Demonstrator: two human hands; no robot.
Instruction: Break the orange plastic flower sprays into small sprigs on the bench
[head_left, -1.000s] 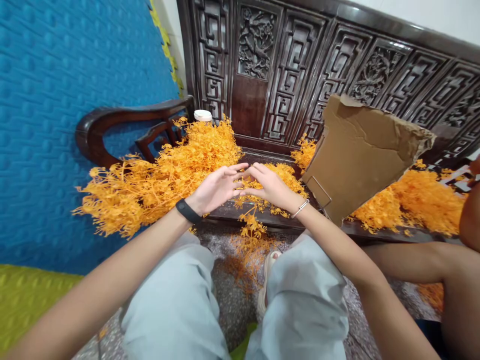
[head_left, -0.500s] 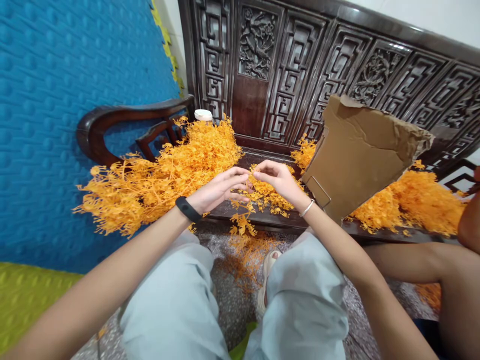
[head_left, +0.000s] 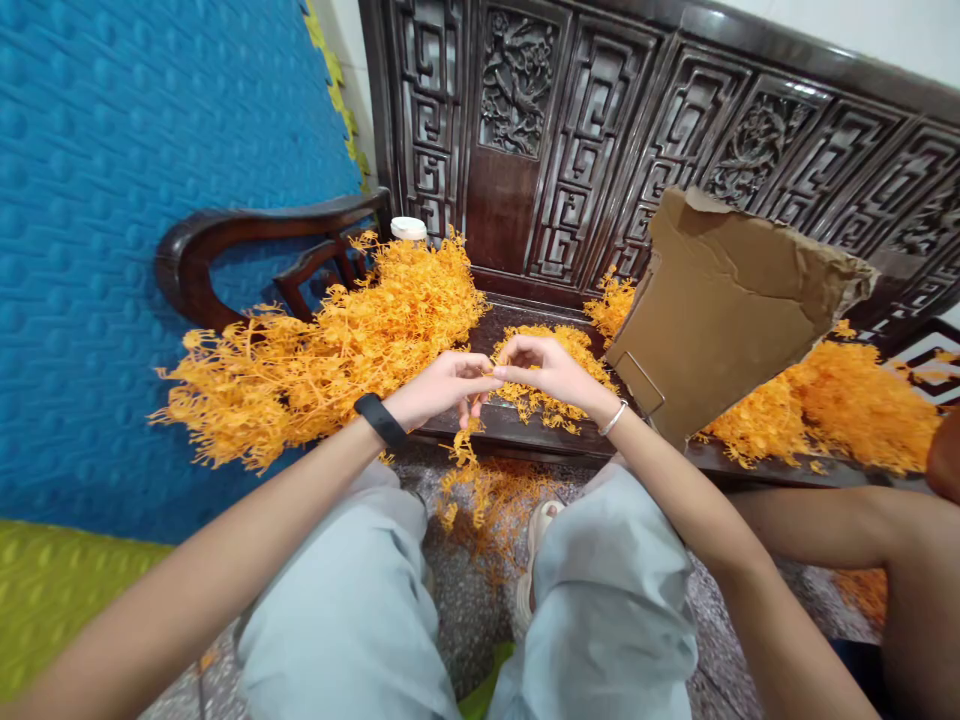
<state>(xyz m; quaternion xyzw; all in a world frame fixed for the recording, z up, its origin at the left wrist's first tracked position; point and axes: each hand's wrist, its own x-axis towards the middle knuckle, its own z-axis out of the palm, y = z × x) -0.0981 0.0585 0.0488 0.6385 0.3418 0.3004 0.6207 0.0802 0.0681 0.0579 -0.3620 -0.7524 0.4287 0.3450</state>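
Note:
My left hand (head_left: 442,387) is closed around an orange plastic flower sprig (head_left: 466,462), whose branches dangle below the fingers, past the bench's front edge. My right hand (head_left: 546,372) meets it fingertip to fingertip, thumb and forefinger pinched at the top of the same sprig. The exact point of grip is covered by the fingers. Just behind the hands, a small pile of loose orange pieces (head_left: 559,385) lies on the dark wooden bench seat (head_left: 525,432). A large heap of orange sprigs (head_left: 345,355) is to the left of my left hand.
A bent cardboard piece (head_left: 739,300) leans on the bench at right, beside more orange sprigs (head_left: 862,405). A white-lidded container (head_left: 409,229) stands behind the left heap. The curved armrest (head_left: 187,260) bounds the left. Another person's leg (head_left: 840,525) is at right. Orange bits litter the floor.
My hands, slightly apart before, have come together at the fingertips. My left fingers have curled in, and the hanging sprig has shifted a little left and down.

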